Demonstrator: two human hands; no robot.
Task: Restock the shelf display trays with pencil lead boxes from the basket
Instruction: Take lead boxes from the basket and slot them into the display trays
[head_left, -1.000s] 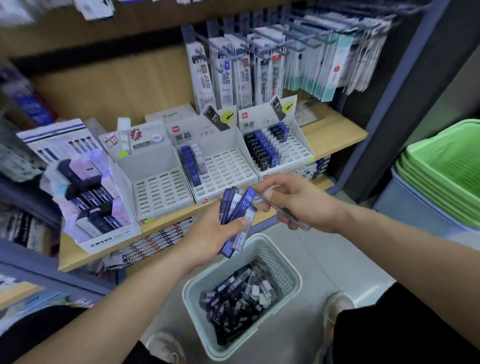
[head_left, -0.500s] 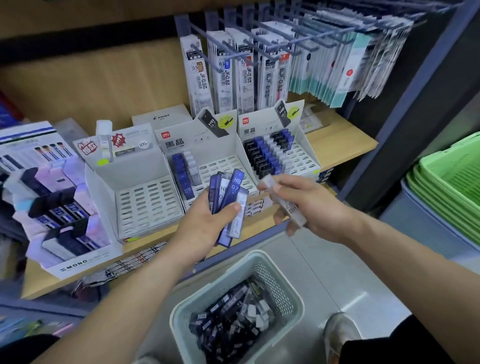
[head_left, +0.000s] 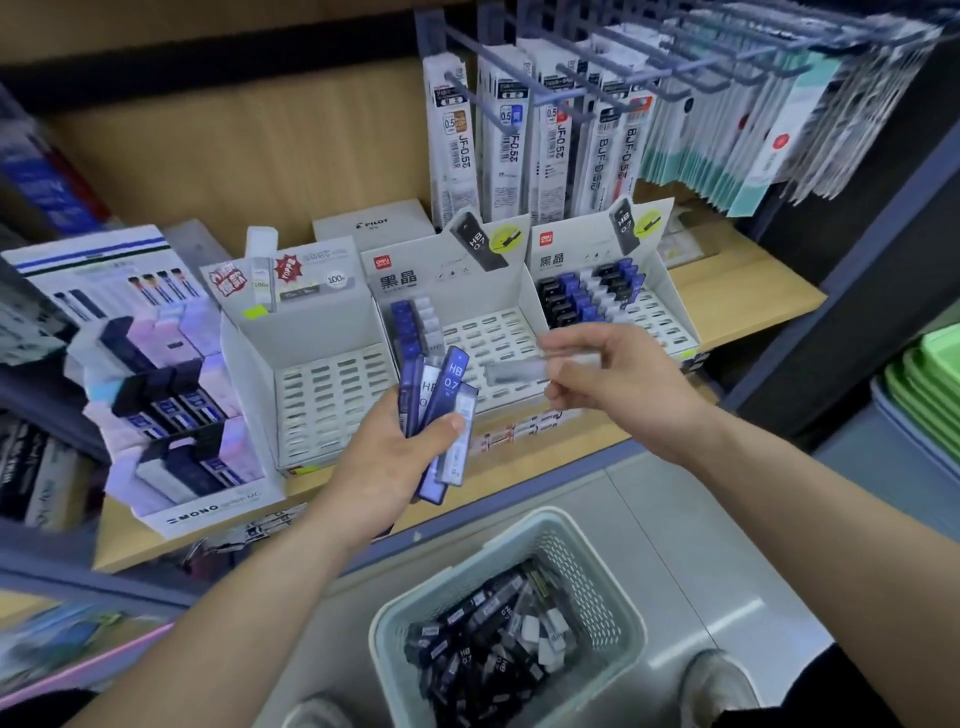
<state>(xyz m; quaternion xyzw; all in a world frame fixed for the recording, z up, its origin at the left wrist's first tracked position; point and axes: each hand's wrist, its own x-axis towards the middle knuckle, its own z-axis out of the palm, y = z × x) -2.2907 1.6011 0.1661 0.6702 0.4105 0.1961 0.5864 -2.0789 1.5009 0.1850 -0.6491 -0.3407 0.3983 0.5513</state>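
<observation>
Shelf (head_left: 727, 293): carrying three white slotted display trays side by side, w/ hanging refill packs (head_left: 545, 135) above.
Basket (head_left: 597, 587): sitting on floor below shelf edge; holding a loose pile of lead boxes (head_left: 483, 644).
L tray (head_left: 332, 400): showing its slotted floor across full width.
Ctr tray (head_left: 493, 332): holding a blue box column (head_left: 408, 327) along its L side.
R tray (head_left: 660, 317): holding black, blue and clear box rows (head_left: 587, 296) in its rear part.
L hand (head_left: 384, 462): gripping a box fan (head_left: 452, 384) upright in front of L and ctr trays; fingers curling behind, thumb clamping the front.
R hand (head_left: 623, 379): pinching a single clear box (head_left: 519, 371) btwn thumb and fingertips, holding it roughly level over ctr tray front; box appearing motion-blurred.
</observation>
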